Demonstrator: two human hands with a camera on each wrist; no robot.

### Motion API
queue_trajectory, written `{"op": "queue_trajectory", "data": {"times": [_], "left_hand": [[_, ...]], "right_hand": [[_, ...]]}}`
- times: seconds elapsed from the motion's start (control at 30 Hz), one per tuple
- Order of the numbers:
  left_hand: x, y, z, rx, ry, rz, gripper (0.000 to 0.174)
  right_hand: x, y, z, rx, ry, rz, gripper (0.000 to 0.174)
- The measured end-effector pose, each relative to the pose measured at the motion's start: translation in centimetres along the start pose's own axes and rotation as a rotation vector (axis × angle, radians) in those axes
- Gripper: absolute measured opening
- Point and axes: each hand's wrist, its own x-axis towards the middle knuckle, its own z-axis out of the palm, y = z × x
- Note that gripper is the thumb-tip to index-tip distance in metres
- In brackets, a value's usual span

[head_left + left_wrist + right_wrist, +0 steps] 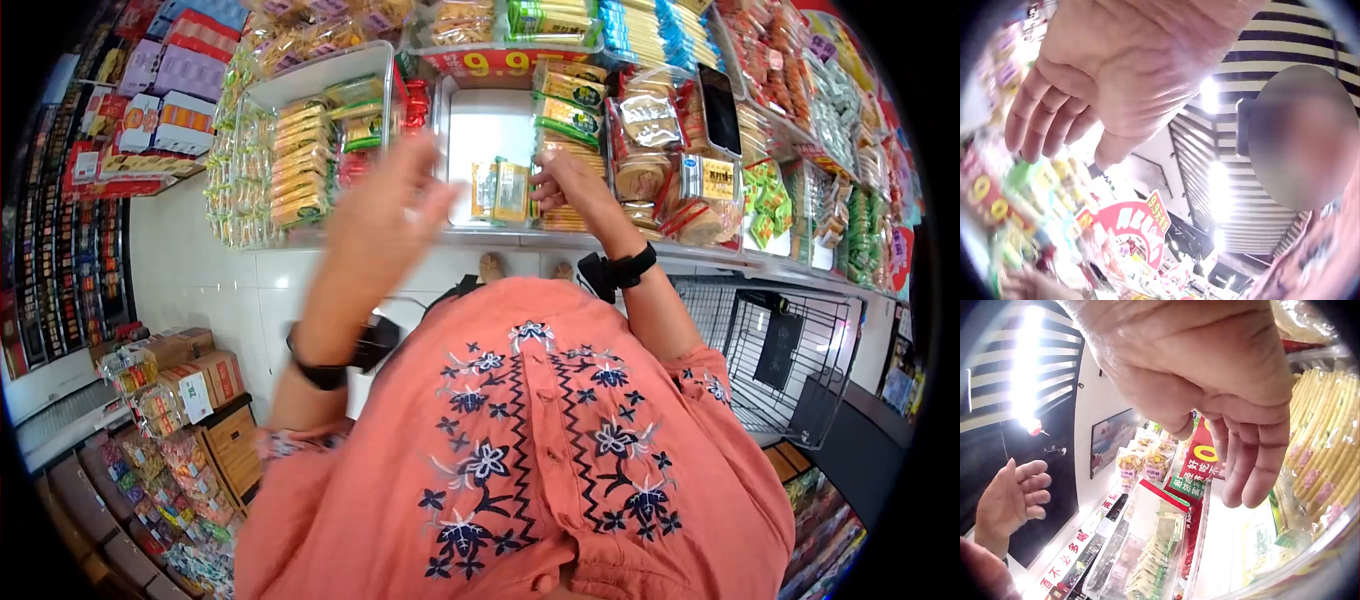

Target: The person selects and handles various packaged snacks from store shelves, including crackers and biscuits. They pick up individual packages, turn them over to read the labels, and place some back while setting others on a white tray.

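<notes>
My left hand [385,215], blurred in the head view, hovers over the left side of a white-bottomed bin [488,125]. The left wrist view shows this hand [1129,69] holding nothing, its fingers loosely bent. My right hand [585,195] hangs at the bin's right side, fingertips close to a row of clear-wrapped biscuit packs [570,130] with green labels. In the right wrist view its fingers [1250,459] droop downward with nothing in them. Between the hands, flat yellowish packets [500,190] lie at the front of the bin.
A clear bin [390,75] of stacked biscuit packs stands to the left. Round biscuits [640,180] and a dark phone-like slab [718,110] are on the right. A red price sign [495,65] runs behind. A wire shopping cart [800,340] stands to the right.
</notes>
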Motion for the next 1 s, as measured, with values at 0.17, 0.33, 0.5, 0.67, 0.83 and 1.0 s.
{"op": "queue_trajectory", "data": {"times": [0.17,0.33,0.5,0.67,0.83,1.0], "left_hand": [[2.9,-9.1,13.7,0.051,-0.004,-0.047,0.059],[5.7,-12.3,17.1,0.312,-0.089,-0.341,0.068],[6.4,-12.6,17.9,0.332,-0.096,-0.494,0.082],[6.8,-12.8,18.4,0.318,-0.060,-0.529,0.089],[7.3,-13.1,18.3,0.213,-0.094,-0.552,0.083],[7.0,-14.0,19.9,0.210,-0.027,-0.492,0.076]], "right_hand": [[-0.8,-0.1,-0.9,-0.054,-0.059,0.034,0.041],[-2.1,-0.2,-1.8,-0.062,-0.082,0.063,0.044],[-2.6,0.6,-2.8,-0.065,-0.103,0.073,0.047],[-2.8,0.6,-3.3,-0.059,-0.104,0.081,0.048],[-2.0,0.7,-3.1,-0.094,-0.130,0.114,0.047],[-1.6,0.8,-2.5,-0.084,-0.146,0.121,0.043]]}}
